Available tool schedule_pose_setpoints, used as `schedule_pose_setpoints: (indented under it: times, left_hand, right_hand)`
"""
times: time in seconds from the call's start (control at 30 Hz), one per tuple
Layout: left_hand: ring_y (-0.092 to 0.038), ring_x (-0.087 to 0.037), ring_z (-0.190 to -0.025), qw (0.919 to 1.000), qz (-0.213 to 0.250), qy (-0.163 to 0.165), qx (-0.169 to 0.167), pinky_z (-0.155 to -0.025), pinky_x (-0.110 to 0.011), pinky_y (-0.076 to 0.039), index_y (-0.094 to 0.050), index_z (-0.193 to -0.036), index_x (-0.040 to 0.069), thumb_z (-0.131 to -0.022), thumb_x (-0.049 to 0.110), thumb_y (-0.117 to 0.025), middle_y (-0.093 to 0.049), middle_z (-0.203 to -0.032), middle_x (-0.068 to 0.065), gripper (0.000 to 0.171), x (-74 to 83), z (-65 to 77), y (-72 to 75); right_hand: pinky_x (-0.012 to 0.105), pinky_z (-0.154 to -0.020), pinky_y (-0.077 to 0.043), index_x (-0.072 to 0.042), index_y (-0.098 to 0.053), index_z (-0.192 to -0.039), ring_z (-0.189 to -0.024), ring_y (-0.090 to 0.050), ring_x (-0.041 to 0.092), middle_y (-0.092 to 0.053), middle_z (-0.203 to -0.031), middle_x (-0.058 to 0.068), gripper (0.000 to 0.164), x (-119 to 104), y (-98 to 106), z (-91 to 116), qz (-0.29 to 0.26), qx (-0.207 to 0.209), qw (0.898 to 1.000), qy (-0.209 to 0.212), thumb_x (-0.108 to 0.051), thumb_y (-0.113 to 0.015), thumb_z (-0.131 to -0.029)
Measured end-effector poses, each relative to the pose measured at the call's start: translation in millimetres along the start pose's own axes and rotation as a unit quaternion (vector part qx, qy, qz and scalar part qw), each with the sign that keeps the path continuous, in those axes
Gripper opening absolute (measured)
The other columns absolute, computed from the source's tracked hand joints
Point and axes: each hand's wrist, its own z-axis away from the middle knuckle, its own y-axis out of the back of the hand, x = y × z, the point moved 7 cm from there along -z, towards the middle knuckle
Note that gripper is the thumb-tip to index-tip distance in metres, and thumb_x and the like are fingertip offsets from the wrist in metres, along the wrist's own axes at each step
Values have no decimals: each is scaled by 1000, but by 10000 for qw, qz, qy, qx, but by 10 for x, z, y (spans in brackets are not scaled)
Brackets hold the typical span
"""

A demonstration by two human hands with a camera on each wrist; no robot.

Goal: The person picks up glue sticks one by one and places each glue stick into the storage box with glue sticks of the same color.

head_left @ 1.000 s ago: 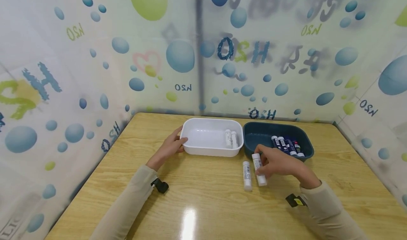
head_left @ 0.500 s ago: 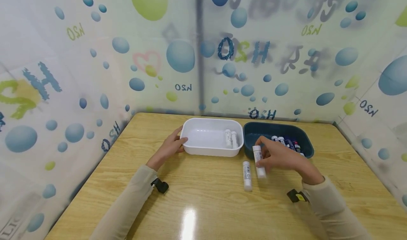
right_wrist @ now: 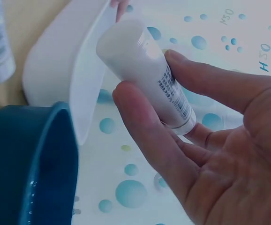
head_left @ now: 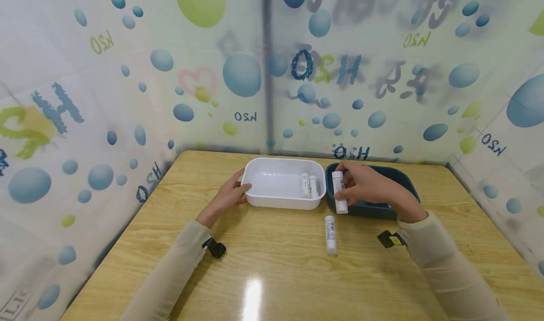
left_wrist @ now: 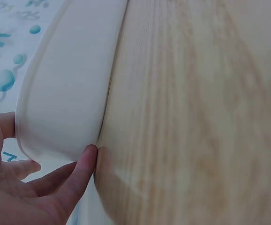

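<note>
My right hand (head_left: 367, 184) pinches a white glue stick (head_left: 340, 193) between thumb and fingers, above the front left part of the dark teal bin (head_left: 361, 211). In the right wrist view this glue stick (right_wrist: 145, 70) is tilted, its barcode label showing. My left hand (head_left: 227, 196) holds the left end of the white bin (head_left: 280, 201), thumb over the rim; the left wrist view has one fingertip low on its wall near the table. Two white glue sticks (head_left: 309, 185) lie at the right end inside that bin. Another white glue stick (head_left: 330, 236) lies on the table.
The two bins stand side by side at the back of the wooden table (head_left: 272, 250), near a printed curtain (head_left: 238, 137). My right hand hides most of the teal bin's contents. Cameras are strapped to both wrists.
My right hand has raised the glue stick off the table and carried it away from me and slightly left, over the teal bin's edge. The left hand and white bin look unmoved.
</note>
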Motion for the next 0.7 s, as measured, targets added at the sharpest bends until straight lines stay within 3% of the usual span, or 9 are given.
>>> schedule_pose_setpoints:
  times: [0.23, 0.5, 0.7]
  left_hand:
    - [-65, -30, -119, 9999, -33, -77, 55, -97, -43, -60, -16, -168, 22, -108, 29, -54, -51, -148, -30, 71, -89, -54, 3]
    - [-66, -31, -118, 9998, -90, -120, 96, -90, -34, -62, -20, -167, 23, -108, 30, -54, -55, -143, -27, 69, -70, -46, 8]
    - [-66, -30, -118, 9999, 15, -77, 74, -91, -35, -62, -19, -167, 23, -108, 28, -54, -53, -146, -28, 69, -84, -46, 1]
  right_hand:
    - [36, -73, -65, 2, -39, -138, -91, -71, 25, -68, -111, 25, 55, -183, 135, -164, -144, 44, 9998, 165, -10, -72, -96]
    - [38, -74, -65, 3, -37, -138, -86, -72, 26, -67, -106, 24, 57, -312, 205, -355, -228, 55, 9996, 144, -12, -73, -96]
    - [40, -77, -65, 2, -38, -136, -87, -72, 27, -67, -108, 24, 55, -351, 254, -521, -285, 13, 9996, 91, -12, -73, -96]
